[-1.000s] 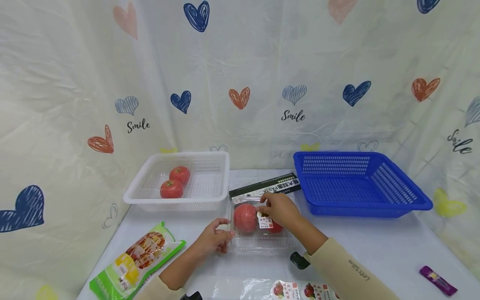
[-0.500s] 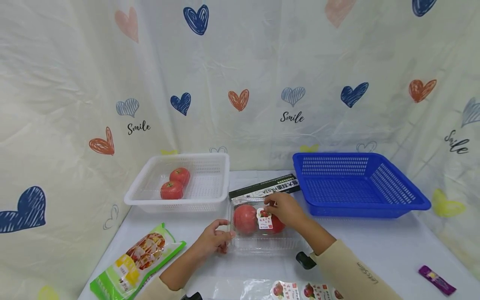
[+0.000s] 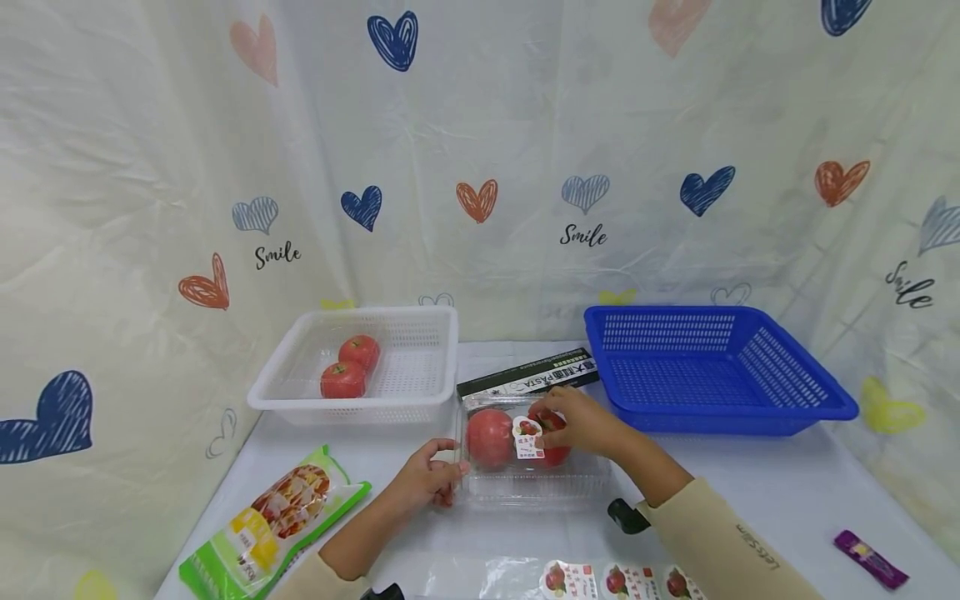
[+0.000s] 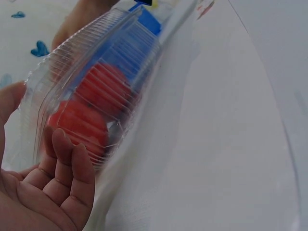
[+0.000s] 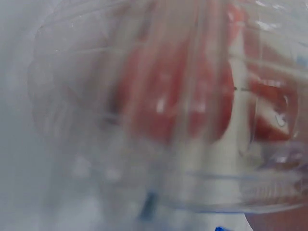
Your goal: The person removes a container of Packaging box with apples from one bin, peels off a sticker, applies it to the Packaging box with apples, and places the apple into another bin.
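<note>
A clear plastic clamshell box (image 3: pixel 534 490) holding two tomatoes (image 3: pixel 491 437) sits mid-table. A white label (image 3: pixel 528 439) with a red fruit picture lies on its lid. My left hand (image 3: pixel 431 477) holds the box's left edge; in the left wrist view its thumb is at the rim and the fingers (image 4: pixel 83 173) curl against the side. Over the lid's right part, my right hand (image 3: pixel 581 423) touches the box, its thumb at the label's right edge and its other fingers bent over the right tomato. The right wrist view is blurred, showing red tomato (image 5: pixel 178 101) through plastic.
A white basket (image 3: pixel 420 408) with two packed tomatoes stands back left, a blue basket (image 3: pixel 735 417) back right. Between them lies a dark pasta box (image 3: pixel 525 375). A green food bag (image 3: pixel 277 517), a sheet of labels (image 3: pixel 570 579) and a purple packet (image 3: pixel 870 558) lie nearer.
My right hand has shifted to the right and slightly down over the lid, uncovering more of the label. The left hand stays at the box's left edge.
</note>
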Tool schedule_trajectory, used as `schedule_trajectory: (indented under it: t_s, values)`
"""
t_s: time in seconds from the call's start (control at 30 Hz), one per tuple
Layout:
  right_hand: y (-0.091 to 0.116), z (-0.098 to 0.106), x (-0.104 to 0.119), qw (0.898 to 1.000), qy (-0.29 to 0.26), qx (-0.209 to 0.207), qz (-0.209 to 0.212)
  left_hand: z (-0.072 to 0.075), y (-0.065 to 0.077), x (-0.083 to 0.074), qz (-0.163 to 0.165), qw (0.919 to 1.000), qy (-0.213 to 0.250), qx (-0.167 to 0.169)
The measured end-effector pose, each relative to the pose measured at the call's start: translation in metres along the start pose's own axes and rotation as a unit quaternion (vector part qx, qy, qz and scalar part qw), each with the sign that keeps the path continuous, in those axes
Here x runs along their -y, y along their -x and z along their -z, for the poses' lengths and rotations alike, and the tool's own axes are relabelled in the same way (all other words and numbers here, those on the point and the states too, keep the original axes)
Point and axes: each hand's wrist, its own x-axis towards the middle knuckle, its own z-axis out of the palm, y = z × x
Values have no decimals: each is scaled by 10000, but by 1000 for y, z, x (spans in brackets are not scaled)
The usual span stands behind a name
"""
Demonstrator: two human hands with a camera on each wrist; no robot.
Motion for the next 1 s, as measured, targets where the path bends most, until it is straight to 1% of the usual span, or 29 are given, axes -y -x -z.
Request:
schedule_trajectory:
  t_s: [0.1, 0.33, 0.53, 0.63, 0.73, 0.83, 0.9, 1.0]
  values:
    - [0, -1, -1, 9999, 109, 48, -60, 0, 1, 0, -15, 10000, 17, 7]
    - [2, 0, -1, 9994, 275, 161, 115, 0, 0, 1, -15, 10000, 64, 39]
    - [5, 1, 0, 9993, 270, 231, 144, 1, -1, 2, -46, 10000, 47, 72]
    - [9, 1, 0, 9996, 167, 130, 169, 2, -1, 3, -62, 9999, 21, 81]
    - [19, -2, -2, 9997, -167, -120, 98, 4, -3, 5, -130, 9998, -85, 82]
    - [38, -3, -5, 9966, -582, -589, 9, 7, -7, 4, -176, 9996, -200, -11]
    - [54, -4, -6, 9914, -851, -992, 38, 9, -12, 1, -214, 9994, -235, -131]
    - [77, -9, -6, 9803, -1025, -1671, 219, 12, -19, -3, -279, 9990, -187, -305]
